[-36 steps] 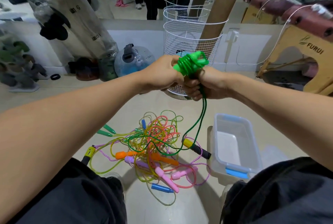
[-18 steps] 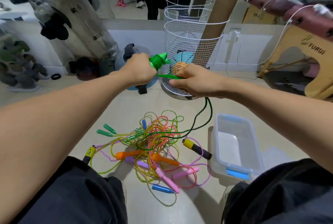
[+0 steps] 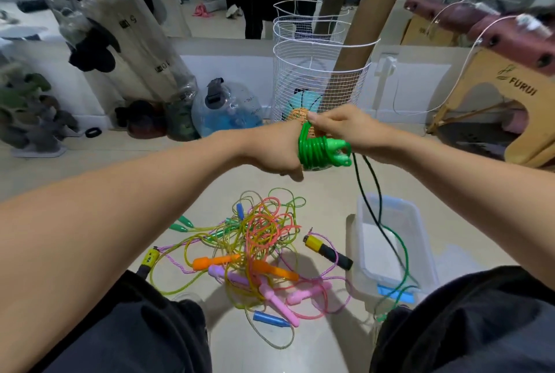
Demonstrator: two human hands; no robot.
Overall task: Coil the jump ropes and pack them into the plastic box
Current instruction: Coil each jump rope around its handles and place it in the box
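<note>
In the head view, the left hand (image 3: 274, 150) is clenched around the green jump rope handles (image 3: 336, 151), which stick out to the right of the fist. Several turns of the green jump rope (image 3: 312, 147) are wound tightly around these handles. The right hand (image 3: 342, 124) is just above the coil; its thumb and first finger pinch the green cord at the top of the wound part, and the other fingers are curled loosely.

From the coil the free part of the green cord hangs down – it looks dark near the top – and passes over the clear plastic box (image 3: 420, 240), which stands on the floor at the right, open, with a blue latch at its near end. The lower loop of the cord lies across the box and its near rim.

Left of the box, on the floor, lies a tangled pile of jump ropes (image 3: 264, 240) – yellow, orange, pink and green cords with orange, pink, purple, blue and yellow-black handles. Behind the hands stands a white wire basket (image 3: 318, 78) with cardboard tubes (image 3: 360, 33) inside
</note>
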